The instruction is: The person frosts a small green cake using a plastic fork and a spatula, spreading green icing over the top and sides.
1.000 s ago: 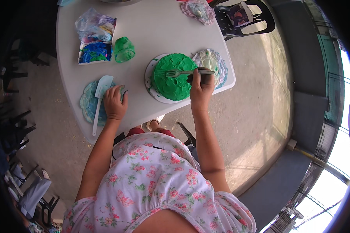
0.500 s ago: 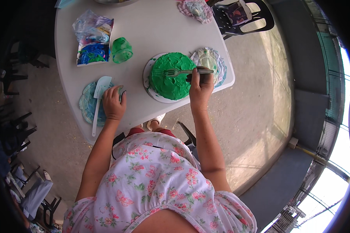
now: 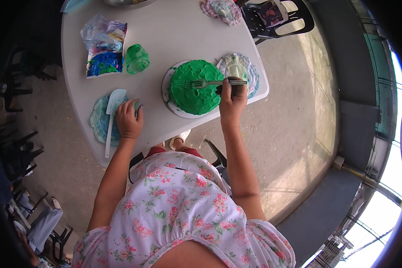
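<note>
A round cake (image 3: 196,100) covered in rough green frosting sits on a white board (image 3: 166,85) near the table's front edge. In my right hand (image 3: 233,105) is a metal fork (image 3: 200,83), gripped by its handle and held level across the cake with its tines pointing left. Whether the tines touch the frosting I cannot tell. My left hand (image 3: 128,119) rests at the table with thumb and fingers apart, holding nothing. Beside it, a white spatula (image 3: 116,99) with a pale blade lies across a blue round cloth (image 3: 98,114).
Behind my left hand stand a green-smeared clear cup (image 3: 137,59) and a white box (image 3: 105,64) with blue smears and crumpled plastic. A ruffled cloth (image 3: 242,71) lies right of the cake, another (image 3: 222,10) farther back. A metal bowl (image 3: 128,2) and black chair (image 3: 279,20) are beyond.
The fork has shifted slightly to the right relative to the cake, still in my right hand. The table and its things sit a little farther left in view. My left hand stays near the spatula.
</note>
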Action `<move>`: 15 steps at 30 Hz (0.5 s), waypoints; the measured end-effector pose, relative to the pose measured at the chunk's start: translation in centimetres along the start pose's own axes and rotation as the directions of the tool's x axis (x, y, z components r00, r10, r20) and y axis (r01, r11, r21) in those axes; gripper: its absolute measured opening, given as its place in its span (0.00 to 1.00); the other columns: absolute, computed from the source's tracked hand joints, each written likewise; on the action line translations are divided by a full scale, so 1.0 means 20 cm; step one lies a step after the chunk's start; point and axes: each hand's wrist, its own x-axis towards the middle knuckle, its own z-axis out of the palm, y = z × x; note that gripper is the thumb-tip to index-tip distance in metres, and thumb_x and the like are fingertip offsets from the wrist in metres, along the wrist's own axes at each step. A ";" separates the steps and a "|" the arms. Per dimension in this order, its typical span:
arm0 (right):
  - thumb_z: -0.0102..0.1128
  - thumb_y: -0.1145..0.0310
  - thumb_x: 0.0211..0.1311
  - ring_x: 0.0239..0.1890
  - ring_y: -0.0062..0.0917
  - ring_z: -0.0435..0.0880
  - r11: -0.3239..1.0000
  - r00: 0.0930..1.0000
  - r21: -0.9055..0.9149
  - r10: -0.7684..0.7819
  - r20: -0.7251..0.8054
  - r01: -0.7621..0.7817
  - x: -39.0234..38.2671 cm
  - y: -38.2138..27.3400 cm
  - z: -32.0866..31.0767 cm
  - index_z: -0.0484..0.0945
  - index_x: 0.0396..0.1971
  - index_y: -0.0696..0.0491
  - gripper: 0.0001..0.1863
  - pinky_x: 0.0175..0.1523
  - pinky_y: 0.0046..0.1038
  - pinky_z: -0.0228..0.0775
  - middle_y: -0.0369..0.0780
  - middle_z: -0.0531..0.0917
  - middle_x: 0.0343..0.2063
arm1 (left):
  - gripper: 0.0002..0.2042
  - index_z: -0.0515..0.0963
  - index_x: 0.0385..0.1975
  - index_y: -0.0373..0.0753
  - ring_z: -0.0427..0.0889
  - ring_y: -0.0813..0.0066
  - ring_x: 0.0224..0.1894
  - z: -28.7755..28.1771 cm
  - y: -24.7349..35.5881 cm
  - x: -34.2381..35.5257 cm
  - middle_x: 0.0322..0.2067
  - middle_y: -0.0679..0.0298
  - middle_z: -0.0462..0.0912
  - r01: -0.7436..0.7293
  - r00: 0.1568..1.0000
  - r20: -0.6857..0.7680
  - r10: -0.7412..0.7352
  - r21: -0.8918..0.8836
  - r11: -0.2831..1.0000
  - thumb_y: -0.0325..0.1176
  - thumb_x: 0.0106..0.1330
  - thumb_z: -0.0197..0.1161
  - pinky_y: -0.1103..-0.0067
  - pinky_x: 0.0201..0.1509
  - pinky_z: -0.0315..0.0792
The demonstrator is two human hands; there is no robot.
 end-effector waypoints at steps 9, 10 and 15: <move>0.52 0.77 0.57 0.22 0.14 0.73 1.000 1.000 -0.008 -0.004 -0.017 0.004 0.03 0.02 -0.06 0.68 0.33 0.59 0.05 0.26 0.16 0.65 0.35 0.74 0.22 | 0.12 0.72 0.37 0.38 0.70 0.60 0.42 0.01 0.00 0.00 0.37 0.60 0.74 0.014 1.000 0.008 -0.014 0.017 1.000 0.33 0.54 0.56 0.70 0.47 0.63; 0.52 0.77 0.57 0.22 0.14 0.73 1.000 1.000 -0.001 -0.008 -0.016 0.008 0.03 0.02 -0.07 0.67 0.33 0.59 0.05 0.26 0.16 0.65 0.36 0.74 0.22 | 0.12 0.72 0.38 0.39 0.70 0.61 0.42 0.01 -0.01 -0.01 0.38 0.61 0.74 0.022 1.000 0.012 -0.022 0.015 1.000 0.34 0.53 0.56 0.70 0.48 0.63; 0.52 0.77 0.56 0.22 0.15 0.73 1.000 0.999 -0.011 -0.024 -0.025 0.024 0.04 0.02 -0.10 0.67 0.33 0.59 0.05 0.27 0.16 0.66 0.36 0.75 0.22 | 0.12 0.72 0.38 0.39 0.70 0.61 0.42 0.02 -0.01 -0.01 0.38 0.61 0.74 0.013 1.000 0.014 -0.013 0.021 1.000 0.34 0.53 0.56 0.70 0.47 0.63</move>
